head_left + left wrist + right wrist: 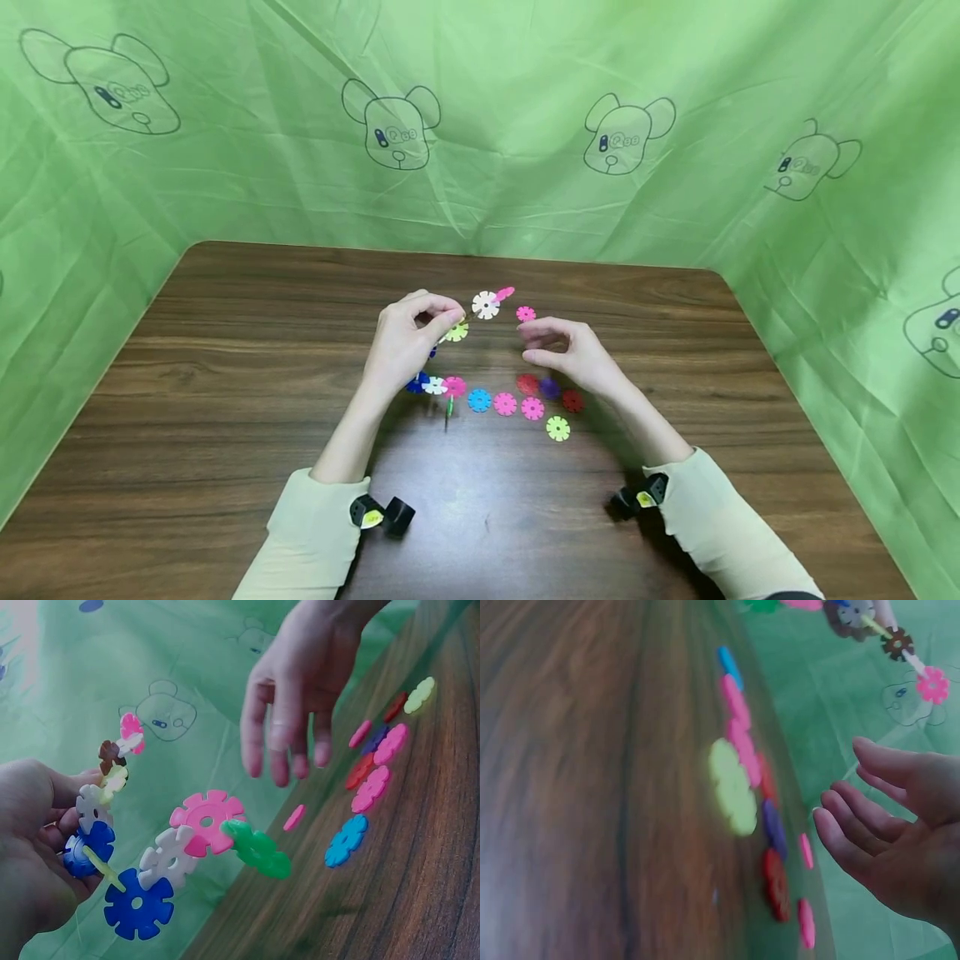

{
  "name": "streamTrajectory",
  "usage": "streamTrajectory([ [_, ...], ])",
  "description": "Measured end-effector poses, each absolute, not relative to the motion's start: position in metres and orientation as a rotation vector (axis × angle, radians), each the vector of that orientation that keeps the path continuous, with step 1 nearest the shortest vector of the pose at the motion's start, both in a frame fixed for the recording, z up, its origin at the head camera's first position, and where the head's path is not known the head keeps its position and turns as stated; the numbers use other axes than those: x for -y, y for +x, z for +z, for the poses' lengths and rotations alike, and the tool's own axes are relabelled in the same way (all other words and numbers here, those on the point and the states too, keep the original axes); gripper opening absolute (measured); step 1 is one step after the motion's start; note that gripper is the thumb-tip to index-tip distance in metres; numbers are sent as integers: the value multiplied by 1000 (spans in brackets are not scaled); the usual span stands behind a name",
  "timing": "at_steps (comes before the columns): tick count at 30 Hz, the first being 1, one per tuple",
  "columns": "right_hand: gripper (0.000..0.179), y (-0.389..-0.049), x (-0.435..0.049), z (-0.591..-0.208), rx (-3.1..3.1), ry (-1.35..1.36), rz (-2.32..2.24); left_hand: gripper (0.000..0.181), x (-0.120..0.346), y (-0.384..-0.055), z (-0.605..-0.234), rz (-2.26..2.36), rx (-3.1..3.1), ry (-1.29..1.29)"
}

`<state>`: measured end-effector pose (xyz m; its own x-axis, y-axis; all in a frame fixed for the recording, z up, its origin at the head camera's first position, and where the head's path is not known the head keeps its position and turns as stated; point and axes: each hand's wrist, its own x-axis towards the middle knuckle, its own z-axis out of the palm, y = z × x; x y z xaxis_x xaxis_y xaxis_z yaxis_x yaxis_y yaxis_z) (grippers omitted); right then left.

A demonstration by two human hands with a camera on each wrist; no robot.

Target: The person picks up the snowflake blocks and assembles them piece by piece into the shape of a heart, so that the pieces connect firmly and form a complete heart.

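My left hand pinches a curved chain of slotted plastic discs, held off the table. One end of the chain has a pink disc, a white one and a brown disc. Past the fingers come yellow, white and blue discs, then a dark blue disc, a white one, a pink disc and a green disc at the other end. Part of the chain is hidden behind the left hand in the head view. My right hand hovers with loosely bent fingers, holding nothing, near a loose pink disc.
Loose discs lie on the brown wooden table: a light blue disc, pink ones, red ones, a purple disc and a yellow-green disc. A green curtain stands behind the table and at both sides.
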<state>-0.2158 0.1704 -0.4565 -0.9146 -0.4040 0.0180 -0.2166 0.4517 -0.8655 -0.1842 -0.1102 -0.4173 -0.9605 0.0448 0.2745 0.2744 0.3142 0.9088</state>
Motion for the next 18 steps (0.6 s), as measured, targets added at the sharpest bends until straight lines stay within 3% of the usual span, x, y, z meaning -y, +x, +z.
streamTrajectory([
  [11,38,-210,-175,-470,-2593,-728,-1089,11,112,-186,-418,-1717,2376,-294],
  [18,27,-208,-174,-472,-2690,-806,-896,10,112,-185,-417,-1718,2384,-291],
])
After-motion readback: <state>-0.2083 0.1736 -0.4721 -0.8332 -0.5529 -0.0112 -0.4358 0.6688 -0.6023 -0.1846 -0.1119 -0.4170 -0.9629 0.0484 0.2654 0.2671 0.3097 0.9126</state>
